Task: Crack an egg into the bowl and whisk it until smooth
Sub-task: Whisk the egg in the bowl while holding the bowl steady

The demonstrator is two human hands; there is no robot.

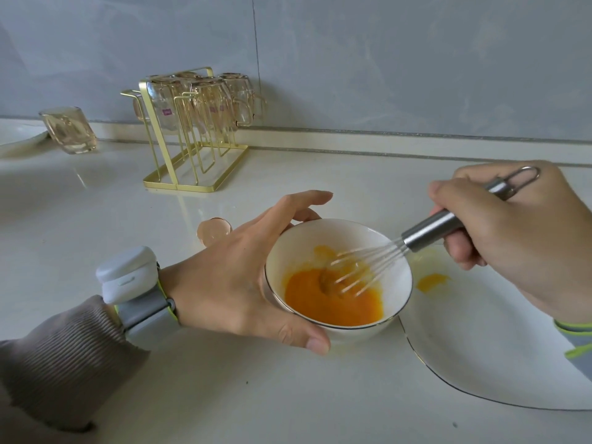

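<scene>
A small white bowl (320, 238) with a thin dark rim stands on the counter, holding orange beaten egg (333, 302). My left hand (237, 277) cups the bowl's left side, thumb in front, fingers behind. My right hand (512, 232) grips the steel handle of a wire whisk (429, 230); its wires dip into the egg at the bowl's middle. An empty eggshell (213, 230) lies on the counter just behind my left hand.
A large white plate (480, 347) lies right of the bowl with a yellow egg spill (431, 282) on it. A gold rack of upturned glasses (195, 123) stands at the back left, a loose glass (69, 129) and another plate (19, 139) farther left.
</scene>
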